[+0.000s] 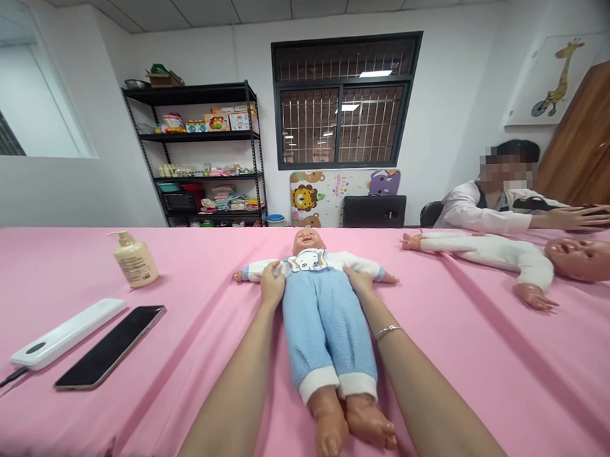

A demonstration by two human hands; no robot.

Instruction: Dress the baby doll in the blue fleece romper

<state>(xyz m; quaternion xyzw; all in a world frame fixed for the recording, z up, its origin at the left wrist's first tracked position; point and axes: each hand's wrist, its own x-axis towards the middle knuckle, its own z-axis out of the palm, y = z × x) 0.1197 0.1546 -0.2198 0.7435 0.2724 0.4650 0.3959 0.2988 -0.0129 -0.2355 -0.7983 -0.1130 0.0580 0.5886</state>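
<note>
a vinyl baby doll in a white top and pale blue fleece trousers [324, 308] lies on its back at 12 o'clock, feet toward the person, on a pink cloth-covered table [201, 405]. left hand [271, 284] is curled around the doll's upper arm by the shoulder, fingers over the white sleeve. right hand [357, 278], with a thin silver bracelet [389, 332] on the wrist, cups the doll's other side just below the shoulder, also gripping lightly. at 10 o'clock lie a white rounded bar-shaped device with a black cable [66, 333] and a black glass smartphone [109, 347], just beside each other. a cream plastic pump bottle [134, 260] stands upright at 11 o'clock. at 2 o'clock a second vinyl doll in white [491, 258] lies on the table, a co-worker's hand [579, 217] near its head.
</note>
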